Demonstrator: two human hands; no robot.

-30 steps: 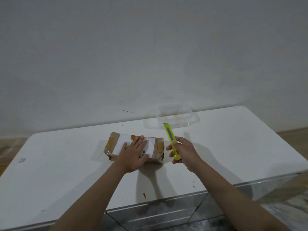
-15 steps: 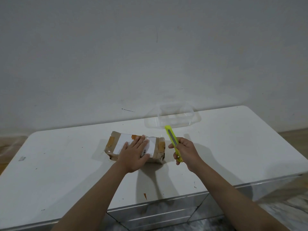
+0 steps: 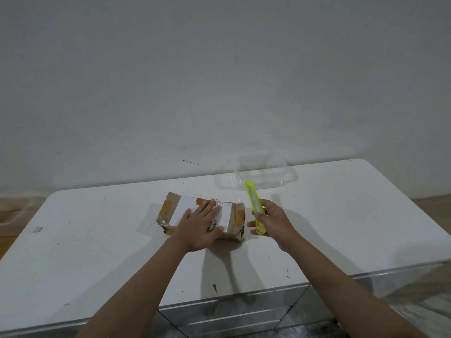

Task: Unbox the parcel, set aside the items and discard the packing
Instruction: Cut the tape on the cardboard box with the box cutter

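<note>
We find the parcel [image 3: 202, 217] lying flat mid-table [image 3: 353, 215], sealed, tape intact. Our left hand [image 3: 199, 226] presses it with straight fingers. Our right hand [image 3: 272, 222] grips the yellow cutter [image 3: 255, 207], held just beside the parcel's right end, not touching. Risk: a blade run toward the flattened fingers, or cutting deep into the contents.

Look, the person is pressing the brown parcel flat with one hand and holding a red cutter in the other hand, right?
Not quite. The cutter is yellow-green, not red, as the head view shows. The rest holds: the left hand lies flat on the brown parcel, and the right hand grips the cutter beside it.
</note>
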